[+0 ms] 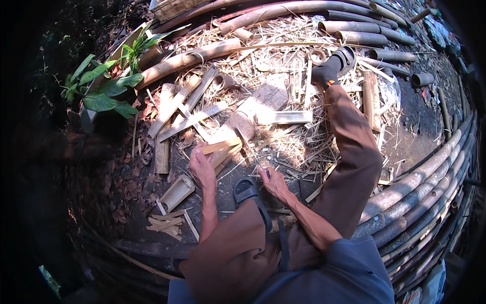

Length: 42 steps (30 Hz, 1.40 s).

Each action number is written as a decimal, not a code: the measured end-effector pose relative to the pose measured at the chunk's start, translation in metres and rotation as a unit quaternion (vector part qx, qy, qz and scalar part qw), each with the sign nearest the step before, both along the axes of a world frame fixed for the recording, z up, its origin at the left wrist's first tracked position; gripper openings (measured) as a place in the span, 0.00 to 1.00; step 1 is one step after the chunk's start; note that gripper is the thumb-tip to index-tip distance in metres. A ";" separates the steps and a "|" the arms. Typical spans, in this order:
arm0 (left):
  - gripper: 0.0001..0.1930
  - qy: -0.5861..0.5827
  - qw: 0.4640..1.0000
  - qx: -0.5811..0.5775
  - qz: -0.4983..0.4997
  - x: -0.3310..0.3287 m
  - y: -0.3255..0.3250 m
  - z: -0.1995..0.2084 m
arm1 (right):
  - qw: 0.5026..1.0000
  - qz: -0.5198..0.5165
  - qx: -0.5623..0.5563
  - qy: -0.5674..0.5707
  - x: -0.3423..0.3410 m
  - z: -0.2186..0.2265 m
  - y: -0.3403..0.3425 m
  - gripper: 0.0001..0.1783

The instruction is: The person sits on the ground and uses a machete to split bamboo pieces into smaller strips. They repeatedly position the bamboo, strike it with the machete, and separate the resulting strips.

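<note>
Foliage (101, 88), broad and glossy green, at upper left. Small pile of thin flat bamboo strips (167, 224), pale, straight-edged, loosely crossed, low on the dark soil. Just above it, a cut bamboo piece (177, 193), pale and trough-like. Farther up, flat bamboo slats (185, 109) lie crossed, sunlit.

Left hand (203, 168): forearm comes up from the lower edge, near vertical; fingers clamped on the near end of a bamboo splint (221, 145), yellowish, slim, fibrous. Splint points rightward, held above a wider bamboo piece. Its far end meets the knife blade (248, 146) in view; actual contact, cannot tell. Blade narrow, metallic, slanting up-left. Beyond it, a weathered wooden block (268, 96), patchy with sun.

Right hand (275, 183): fingers wrapped tight round the knife handle, mostly hidden; forearm slants up-left from the blue garment (334, 273). Curly, straw-like shavings (288, 147) litter the ground. Brown trouser leg (354, 137) stretches forward, creased cloth. Far right, long round bamboo poles (415, 192), smooth, stacked side by side.
</note>
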<state>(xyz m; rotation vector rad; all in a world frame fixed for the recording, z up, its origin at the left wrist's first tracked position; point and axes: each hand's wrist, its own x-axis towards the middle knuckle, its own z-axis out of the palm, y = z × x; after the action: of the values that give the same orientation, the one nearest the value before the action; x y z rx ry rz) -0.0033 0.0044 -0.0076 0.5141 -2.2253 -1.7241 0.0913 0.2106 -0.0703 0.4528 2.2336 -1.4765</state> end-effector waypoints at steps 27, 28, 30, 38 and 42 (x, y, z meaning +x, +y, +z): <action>0.13 -0.374 0.898 0.092 -0.214 0.040 -0.027 0.011 | 0.989 0.088 0.095 0.070 -0.003 0.016 0.009 0.22; 0.13 -0.361 0.911 0.078 -0.183 0.039 -0.032 0.013 | 0.990 0.085 0.092 0.061 0.000 0.012 0.004 0.23; 0.13 -0.308 0.926 0.169 -0.139 0.037 -0.039 0.015 | 0.992 0.079 0.091 0.047 0.000 0.009 -0.005 0.23; 0.21 -0.122 0.988 0.097 0.014 0.025 -0.015 0.001 | 0.994 0.072 0.019 0.085 -0.005 0.037 -0.016 0.26; 0.23 -0.112 0.984 -0.138 0.009 0.014 -0.019 0.005 | 0.974 0.159 -0.054 0.150 -0.004 0.083 -0.039 0.23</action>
<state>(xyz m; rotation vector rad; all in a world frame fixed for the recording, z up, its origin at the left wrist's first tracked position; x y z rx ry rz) 0.0105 -0.0147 -0.0027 0.6857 -2.5530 -1.3734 0.0876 0.1717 0.0124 -0.1709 2.2961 -1.5618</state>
